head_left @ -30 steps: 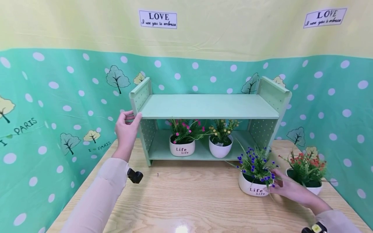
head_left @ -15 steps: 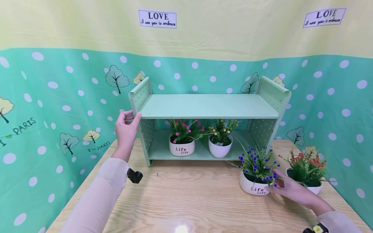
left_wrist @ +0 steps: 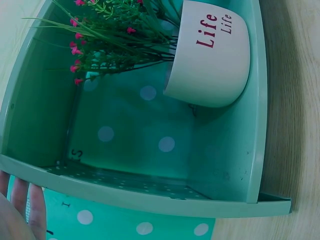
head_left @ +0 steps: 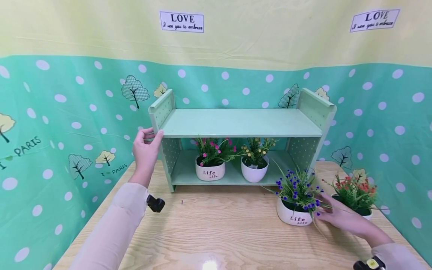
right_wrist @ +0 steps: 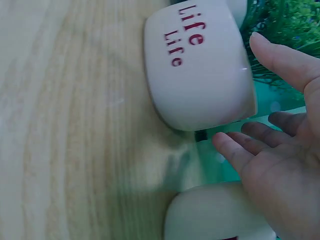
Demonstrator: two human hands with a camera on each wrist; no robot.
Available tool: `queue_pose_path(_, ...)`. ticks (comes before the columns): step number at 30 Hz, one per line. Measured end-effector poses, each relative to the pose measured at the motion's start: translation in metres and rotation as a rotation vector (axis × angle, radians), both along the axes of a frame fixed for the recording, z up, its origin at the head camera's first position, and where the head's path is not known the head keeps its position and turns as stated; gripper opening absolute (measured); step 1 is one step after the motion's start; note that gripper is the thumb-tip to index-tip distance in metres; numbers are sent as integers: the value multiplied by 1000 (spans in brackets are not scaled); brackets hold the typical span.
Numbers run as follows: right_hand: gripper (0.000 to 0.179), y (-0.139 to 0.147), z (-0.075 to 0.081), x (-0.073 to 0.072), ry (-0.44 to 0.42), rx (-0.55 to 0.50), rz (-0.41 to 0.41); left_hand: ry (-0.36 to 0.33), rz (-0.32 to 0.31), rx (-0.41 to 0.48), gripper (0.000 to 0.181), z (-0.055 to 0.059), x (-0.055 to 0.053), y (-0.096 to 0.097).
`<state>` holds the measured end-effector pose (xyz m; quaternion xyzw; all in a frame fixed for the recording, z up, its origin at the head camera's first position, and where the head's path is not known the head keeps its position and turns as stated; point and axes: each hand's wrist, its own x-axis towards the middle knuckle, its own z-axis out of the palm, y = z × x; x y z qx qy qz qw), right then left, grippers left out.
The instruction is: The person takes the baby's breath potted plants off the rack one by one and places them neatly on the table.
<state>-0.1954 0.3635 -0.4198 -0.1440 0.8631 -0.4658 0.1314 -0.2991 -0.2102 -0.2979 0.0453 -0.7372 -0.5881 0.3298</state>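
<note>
My left hand (head_left: 146, 152) grips the left side panel of a pale green two-tier shelf (head_left: 243, 122), its thumb at the front edge and its fingers behind. My right hand (head_left: 342, 215) is beside a potted plant with blue flowers (head_left: 295, 191), which stands upright on the table before the shelf's right end. In the right wrist view a small gap shows between the loosely spread fingers and that plant's white "Life" pot (right_wrist: 205, 70); the thumb overlaps the greenery. A plant with pink flowers (head_left: 210, 170) and one with yellow flowers (head_left: 254, 172) stand on the lower tier.
A potted plant with red-orange flowers (head_left: 357, 193) stands at the table's right side, behind my right hand. The wooden table (head_left: 216, 225) reaches forward from the shelf. A dotted green and yellow curtain (head_left: 81, 112) hangs behind and at both sides.
My right hand has let go of the blue-flowered plant's pot and drawn slightly to the right. The plant has settled nearly in place. My left hand keeps its hold on the shelf.
</note>
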Motion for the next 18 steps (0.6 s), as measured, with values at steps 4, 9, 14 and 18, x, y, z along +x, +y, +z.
queue_pose_path(4,85,-4,8,1,18,54,-23,-6,-2,2,48,0,0,0)
queue_pose_path(9,84,-5,17,1,124,73,-7,-6,-1,0,49,-1,-1,-1)
queue_pose_path(14,84,0,30,2,191,33,34,0,0,-6,48,-1,-1,-1)
queue_pose_path(18,82,1,40,2,250,55,52,-3,1,-7,49,0,0,0)
